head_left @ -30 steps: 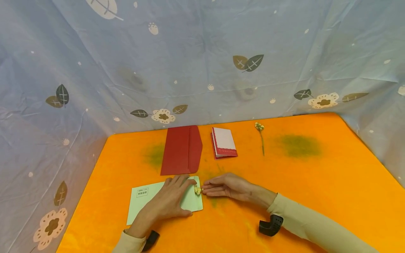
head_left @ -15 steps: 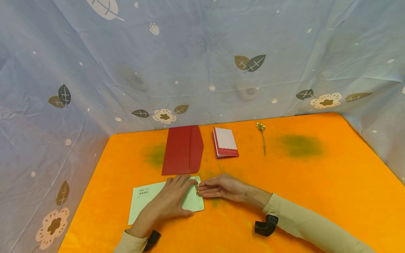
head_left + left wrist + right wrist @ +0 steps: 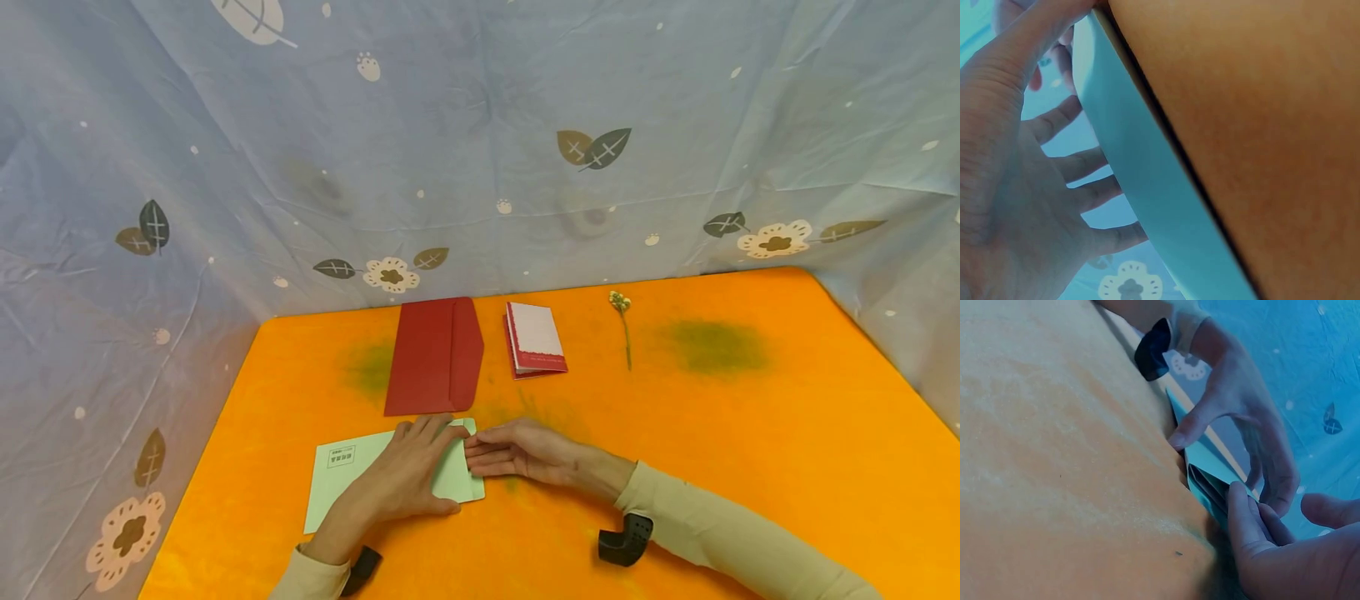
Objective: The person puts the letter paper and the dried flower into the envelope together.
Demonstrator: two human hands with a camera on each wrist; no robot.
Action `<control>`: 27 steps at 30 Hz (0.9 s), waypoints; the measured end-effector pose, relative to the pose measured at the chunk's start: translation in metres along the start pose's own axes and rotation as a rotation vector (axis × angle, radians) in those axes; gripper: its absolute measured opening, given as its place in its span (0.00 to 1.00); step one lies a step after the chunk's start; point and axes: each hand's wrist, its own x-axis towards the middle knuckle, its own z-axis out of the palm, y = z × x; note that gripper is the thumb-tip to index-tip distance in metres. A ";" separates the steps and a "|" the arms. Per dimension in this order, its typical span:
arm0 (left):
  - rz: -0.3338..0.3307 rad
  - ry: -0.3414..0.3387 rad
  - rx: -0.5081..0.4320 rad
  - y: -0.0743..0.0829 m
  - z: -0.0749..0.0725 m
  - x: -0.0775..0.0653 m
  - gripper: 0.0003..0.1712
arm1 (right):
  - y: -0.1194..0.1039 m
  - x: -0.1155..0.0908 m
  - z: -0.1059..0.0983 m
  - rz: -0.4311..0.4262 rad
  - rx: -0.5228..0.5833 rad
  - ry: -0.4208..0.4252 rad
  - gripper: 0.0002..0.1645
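Observation:
A pale green envelope (image 3: 356, 475) lies flat at the table's front left, its flap end to the right. My left hand (image 3: 408, 475) holds it across its width, fingertips at the far edge and thumb at the near edge. In the right wrist view the mouth of the envelope (image 3: 1210, 487) gapes. My right hand (image 3: 536, 452) has its fingers held together and straight, the fingertips in that mouth. No flower shows at the mouth now; the fingers and envelope hide what is inside.
Behind the green envelope lies a red envelope (image 3: 420, 358). To its right stand a folded white and red card (image 3: 536, 333) and a small dried flower with a stem (image 3: 624, 325). A patterned cloth (image 3: 480, 150) hangs behind the orange table (image 3: 712, 442).
The right hand has moved left, its fingertips going into the envelope's mouth. The small yellow flower seen there earlier has gone out of sight. My left hand has stayed in place.

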 end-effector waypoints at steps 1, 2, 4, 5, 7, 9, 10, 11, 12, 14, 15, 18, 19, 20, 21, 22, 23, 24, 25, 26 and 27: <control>0.001 0.001 0.001 0.000 0.000 0.000 0.49 | 0.000 0.000 0.000 0.000 -0.001 -0.001 0.25; 0.002 0.002 0.003 0.000 0.001 0.000 0.49 | 0.001 0.001 0.001 -0.002 -0.005 0.001 0.25; 0.004 0.004 0.005 -0.001 0.001 -0.001 0.49 | 0.002 0.001 0.002 -0.004 -0.011 0.010 0.25; 0.006 0.005 0.006 -0.001 0.001 -0.001 0.49 | 0.002 0.001 0.002 -0.007 -0.018 0.015 0.25; 0.008 0.008 0.009 -0.001 0.002 -0.001 0.49 | 0.003 0.001 0.003 -0.012 -0.028 0.029 0.25; 0.010 0.010 0.010 -0.002 0.002 -0.001 0.49 | 0.004 0.001 0.005 -0.016 -0.037 0.046 0.25; 0.011 0.011 0.010 -0.002 0.002 -0.001 0.49 | 0.005 0.001 0.005 -0.018 -0.044 0.053 0.25; 0.011 0.012 0.009 -0.002 0.003 -0.001 0.49 | 0.005 0.001 0.006 -0.019 -0.050 0.059 0.25; 0.011 0.012 0.008 -0.002 0.003 -0.001 0.48 | 0.006 0.001 0.006 -0.022 -0.055 0.062 0.25; 0.010 0.011 0.007 -0.002 0.003 -0.001 0.48 | 0.006 0.001 0.007 -0.027 -0.065 0.065 0.25; 0.010 0.010 0.006 -0.002 0.003 -0.001 0.48 | 0.006 0.001 0.007 -0.029 -0.070 0.066 0.25; 0.010 0.009 0.007 -0.001 0.003 -0.001 0.48 | 0.006 0.001 0.008 -0.032 -0.083 0.063 0.25; 0.011 0.009 0.010 -0.001 0.002 -0.001 0.49 | 0.006 0.001 0.009 -0.031 -0.087 0.064 0.25; 0.012 0.010 0.012 -0.001 0.002 -0.001 0.49 | 0.006 0.001 0.009 -0.031 -0.093 0.066 0.25; 0.013 0.011 0.013 -0.001 0.002 -0.001 0.49 | 0.006 0.001 0.009 -0.031 -0.097 0.067 0.25; 0.014 0.013 0.015 -0.001 0.002 -0.001 0.49 | 0.005 0.001 0.009 -0.031 -0.102 0.067 0.25; 0.015 0.014 0.017 -0.001 0.002 -0.001 0.49 | 0.005 0.002 0.010 -0.030 -0.105 0.066 0.25; 0.016 0.015 0.019 -0.001 0.002 -0.001 0.49 | 0.005 0.002 0.010 -0.029 -0.106 0.067 0.25; 0.016 0.016 0.021 -0.001 0.002 -0.001 0.49 | 0.005 0.002 0.010 -0.030 -0.108 0.067 0.25; 0.016 0.017 0.022 -0.001 0.003 -0.001 0.49 | 0.005 0.002 0.010 -0.030 -0.108 0.068 0.24; 0.016 0.017 0.024 -0.001 0.003 -0.001 0.49 | 0.005 0.001 0.010 -0.030 -0.110 0.067 0.24</control>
